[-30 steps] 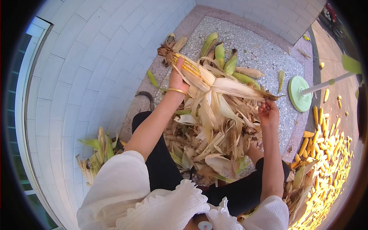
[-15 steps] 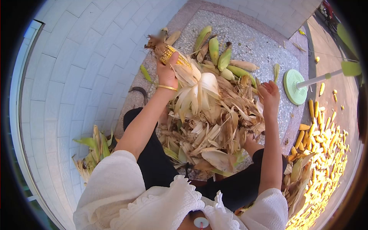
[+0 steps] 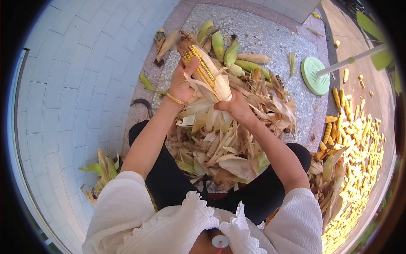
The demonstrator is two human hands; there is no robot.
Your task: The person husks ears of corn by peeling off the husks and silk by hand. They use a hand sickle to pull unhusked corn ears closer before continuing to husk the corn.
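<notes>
A partly husked ear of corn (image 3: pixel 205 73) is held at a slant in front of me. Yellow kernels show along its middle, pale husk still covers the right side, and dry brown silk hangs at its tip. My left hand (image 3: pixel 184 81), with a gold bangle at the wrist, is wrapped round its left side. At the stem end, my right hand (image 3: pixel 232 106) grips the base of the ear and its husk. Below both hands lies a heap of dry peeled husks (image 3: pixel 237 139) between my legs.
Several unpeeled green ears (image 3: pixel 218 45) lie beyond the heap on the speckled floor (image 3: pixel 270 38). To the right stands a green round base with a pole (image 3: pixel 313 76). Many husked yellow cobs (image 3: pixel 359 161) cover the ground there. A tiled wall (image 3: pixel 80 80) rises on the left.
My right hand has come left from above the husk heap and now grips the ear's base. The splayed husk strips are gathered closer to the ear. The view has shifted slightly.
</notes>
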